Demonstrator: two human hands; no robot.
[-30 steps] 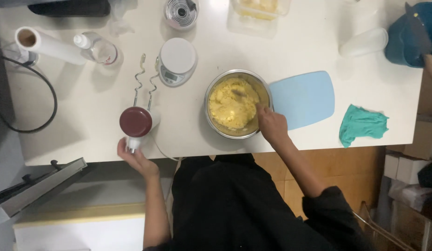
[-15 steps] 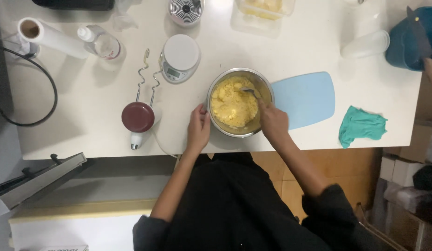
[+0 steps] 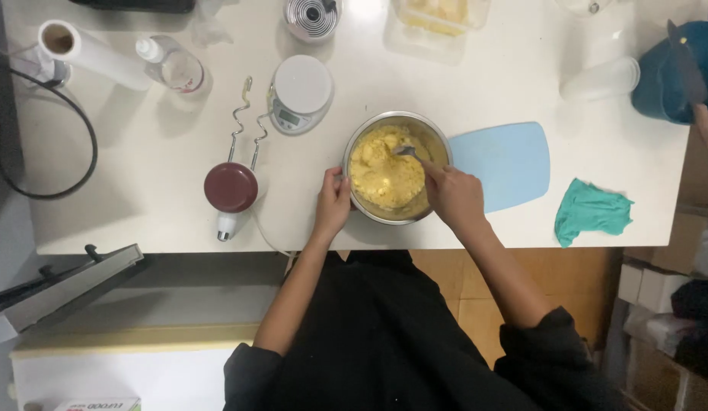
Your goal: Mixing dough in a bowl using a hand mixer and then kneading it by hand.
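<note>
Head view: left hand (image 3: 333,204) has let go of the mixer (image 3: 231,188) and now clamps the bowl (image 3: 438,137) rim at the tabletop (image 3: 141,213) front edge. Right hand (image 3: 454,199) still pinches a spoon (image 3: 406,152) sunk in yellow dough (image 3: 381,171), so the bowl is braced for stirring.

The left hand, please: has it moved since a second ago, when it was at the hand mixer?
Yes. The left hand has left the hand mixer and gone right along the table edge to the rim of the metal bowl.
</note>
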